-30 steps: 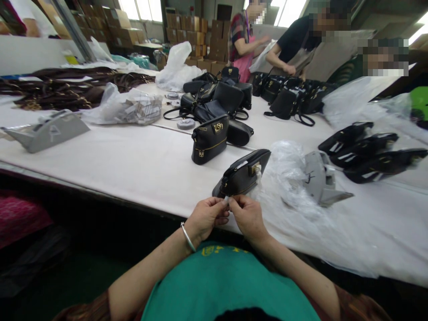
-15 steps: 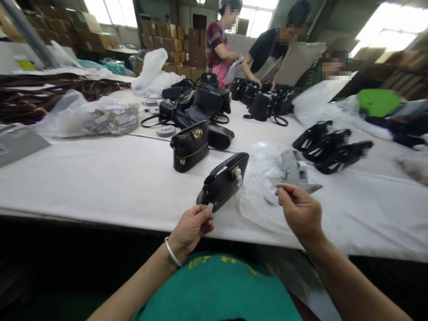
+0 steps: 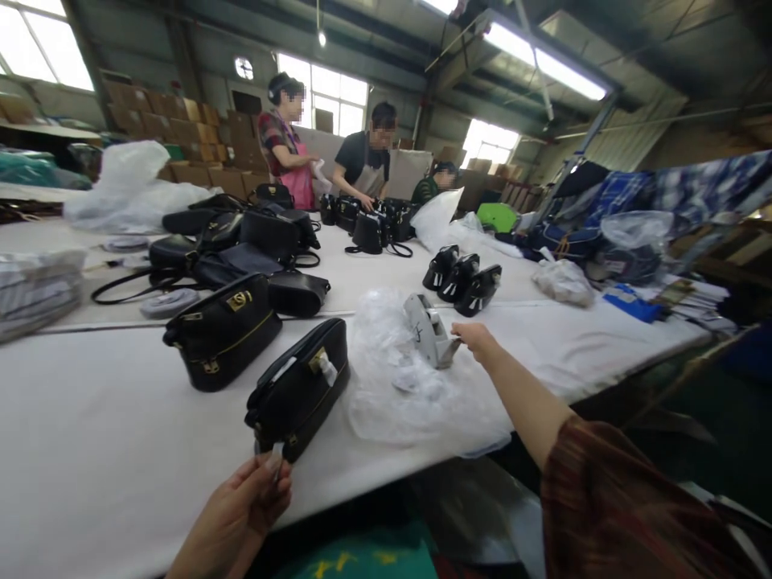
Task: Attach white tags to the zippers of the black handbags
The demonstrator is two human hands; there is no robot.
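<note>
My left hand (image 3: 241,498) is closed, with thumb and forefinger pinching a small pale strip (image 3: 277,452) at the near end of a black handbag (image 3: 305,386). This bag has a gold clasp with a white wrap hanging from it and a zip along its side. Out to the right, my right hand (image 3: 474,339) is closed at the front end of a grey tape dispenser (image 3: 429,328); whatever its fingertips grip is too small to make out. The dispenser rests on clear plastic sheeting (image 3: 386,402). Another black handbag (image 3: 226,338) stands upright left of the first.
Several black bags (image 3: 265,233) are heaped behind, with straps loose on the white table (image 3: 90,450). More small black bags (image 3: 476,289) stand in a row beyond the dispenser. Co-workers (image 3: 367,161) handle bags across the table. A plastic bag of pale pieces (image 3: 39,293) lies at left.
The view has swung right and up. My right hand has reached forward to the tape dispenser's front end. My left hand keeps its pinch by the handbag.
</note>
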